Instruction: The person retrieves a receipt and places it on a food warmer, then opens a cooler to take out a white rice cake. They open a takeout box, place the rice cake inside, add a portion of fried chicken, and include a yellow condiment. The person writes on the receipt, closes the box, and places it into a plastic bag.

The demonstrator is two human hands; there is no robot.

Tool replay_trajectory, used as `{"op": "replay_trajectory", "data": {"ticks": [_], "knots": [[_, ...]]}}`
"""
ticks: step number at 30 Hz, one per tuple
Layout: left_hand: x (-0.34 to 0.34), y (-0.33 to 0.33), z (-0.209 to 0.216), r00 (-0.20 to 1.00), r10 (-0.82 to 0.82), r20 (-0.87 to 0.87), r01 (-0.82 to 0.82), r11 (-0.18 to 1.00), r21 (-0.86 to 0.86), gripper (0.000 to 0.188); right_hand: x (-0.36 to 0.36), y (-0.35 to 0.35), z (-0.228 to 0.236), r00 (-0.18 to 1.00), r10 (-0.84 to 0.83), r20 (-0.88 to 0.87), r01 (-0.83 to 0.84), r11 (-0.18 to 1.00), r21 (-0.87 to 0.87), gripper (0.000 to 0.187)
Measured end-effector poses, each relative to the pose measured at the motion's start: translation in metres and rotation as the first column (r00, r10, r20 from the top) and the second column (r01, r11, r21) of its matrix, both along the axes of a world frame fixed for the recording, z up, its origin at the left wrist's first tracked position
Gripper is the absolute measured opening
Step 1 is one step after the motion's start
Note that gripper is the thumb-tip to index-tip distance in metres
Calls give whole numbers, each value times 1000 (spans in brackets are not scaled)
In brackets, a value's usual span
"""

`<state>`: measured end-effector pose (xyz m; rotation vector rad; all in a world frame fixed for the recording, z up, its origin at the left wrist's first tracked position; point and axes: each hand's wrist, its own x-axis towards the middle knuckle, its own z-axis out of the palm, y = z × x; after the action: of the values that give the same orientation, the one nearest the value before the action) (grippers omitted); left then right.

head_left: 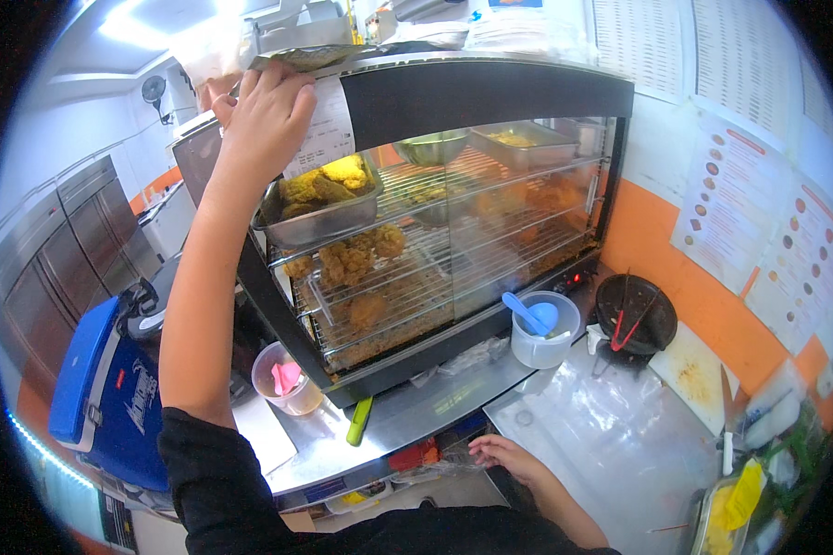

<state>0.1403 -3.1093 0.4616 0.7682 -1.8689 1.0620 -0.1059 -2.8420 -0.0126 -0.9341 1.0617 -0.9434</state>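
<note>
My left hand (267,116) is raised to the top left corner of a glass warming cabinet (453,231) and rests on a flat packet (310,57) lying on the cabinet's roof, next to a paper slip (329,129) stuck to the front. Fingers look curled over the packet's edge. Inside the cabinet, a metal tray of fried chicken (319,199) sits on the top rack, with more fried pieces (352,259) on the wire shelf below. My right hand (507,455) is low at the steel counter's front edge (407,435), fingers bent and touching clear plastic there.
On the counter stand a white tub with a blue scoop (544,331), a clear cup with something pink (287,379), a green-handled tool (359,421) and a black pot with red tongs (634,314). A blue cooler (102,388) sits left; a cutting board with knife (703,379) right.
</note>
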Motion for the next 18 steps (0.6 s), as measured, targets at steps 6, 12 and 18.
{"op": "replay_trajectory", "data": {"ticks": [6, 12, 18], "knots": [[-2, 2, -1, 987, 158, -32, -157, 986, 47, 36, 2, 2, -9, 1000, 1, -1, -1, 1000, 9, 31], [-1, 45, -17, 984, -51, -169, 57, 998, 31, 47, 7, 5, -11, 1000, -13, 25, 12, 998, 56, 29], [57, 132, -137, 911, -380, 163, 339, 912, 228, 50, 11, 25, -19, 998, 54, -26, -51, 990, 130, 32]]}}
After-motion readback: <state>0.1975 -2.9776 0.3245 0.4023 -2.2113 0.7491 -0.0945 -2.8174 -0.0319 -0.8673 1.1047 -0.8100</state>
